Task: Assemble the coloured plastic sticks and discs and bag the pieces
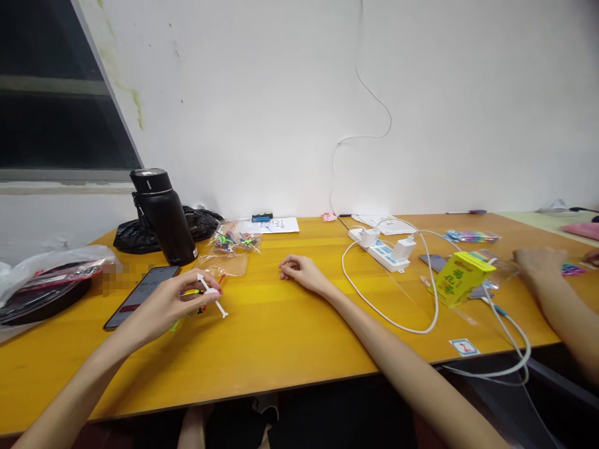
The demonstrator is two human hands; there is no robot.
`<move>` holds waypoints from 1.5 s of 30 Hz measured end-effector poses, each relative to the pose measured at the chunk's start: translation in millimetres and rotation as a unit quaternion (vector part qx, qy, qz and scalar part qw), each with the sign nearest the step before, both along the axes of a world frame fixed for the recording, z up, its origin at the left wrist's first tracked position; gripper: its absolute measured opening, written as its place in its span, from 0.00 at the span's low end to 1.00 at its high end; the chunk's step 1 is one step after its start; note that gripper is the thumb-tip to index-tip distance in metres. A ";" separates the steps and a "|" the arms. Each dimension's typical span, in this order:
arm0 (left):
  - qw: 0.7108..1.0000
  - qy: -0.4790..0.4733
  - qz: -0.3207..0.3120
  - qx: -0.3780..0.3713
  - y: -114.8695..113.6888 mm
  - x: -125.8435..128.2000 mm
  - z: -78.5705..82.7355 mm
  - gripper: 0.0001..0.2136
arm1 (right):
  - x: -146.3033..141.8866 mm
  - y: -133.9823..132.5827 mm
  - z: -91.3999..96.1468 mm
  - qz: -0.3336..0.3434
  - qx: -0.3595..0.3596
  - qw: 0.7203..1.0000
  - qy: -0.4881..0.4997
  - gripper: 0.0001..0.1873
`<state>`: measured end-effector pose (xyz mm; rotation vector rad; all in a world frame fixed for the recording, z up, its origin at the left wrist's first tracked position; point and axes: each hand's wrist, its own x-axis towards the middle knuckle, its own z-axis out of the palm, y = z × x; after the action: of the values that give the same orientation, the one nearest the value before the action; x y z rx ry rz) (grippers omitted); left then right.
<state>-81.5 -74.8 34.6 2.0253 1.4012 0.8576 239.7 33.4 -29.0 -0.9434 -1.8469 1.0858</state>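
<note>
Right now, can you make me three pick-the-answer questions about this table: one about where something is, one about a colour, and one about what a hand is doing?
1. Where does the black flask stand?
A. just behind the phone
B. on the power strip
C. beside the drink carton

2. What colour is the drink carton?
A. blue
B. yellow
C. black

3. What is the left hand doing?
A. lying flat and empty
B. gripping the flask
C. holding small sticks, a white one among them

Answers:
1 A, the flask is upright at the table's far left, behind the phone.
2 B, its sides are yellow with green print.
3 C, the fingers pinch the white stick and some coloured ones; the right hand rests curled on the table.
</note>
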 end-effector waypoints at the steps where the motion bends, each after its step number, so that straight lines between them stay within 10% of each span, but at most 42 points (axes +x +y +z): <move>1: 1.000 0.002 -0.008 -0.019 0.6 0.1 -2.1 0.17 | 0.0 0.2 -0.4 0.000 0.000 1.000 -0.001 0.08; 8: 0.986 -0.049 -0.082 -0.137 13.1 6.6 -17.3 0.17 | 0.9 0.7 -0.1 0.002 0.002 1.000 -0.002 0.08; 20: 0.987 0.015 -0.111 -0.114 24.0 21.9 -27.2 0.16 | 1.2 -2.1 2.7 0.001 0.000 1.000 -0.015 0.06; 45: 0.977 0.213 0.020 0.014 20.1 20.0 -26.5 0.11 | 1.0 -3.2 4.0 0.000 0.003 1.000 -0.023 0.05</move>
<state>-61.6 -54.7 8.1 2.3022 1.6650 0.4731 240.7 30.2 -25.0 -0.9723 -1.8854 1.0670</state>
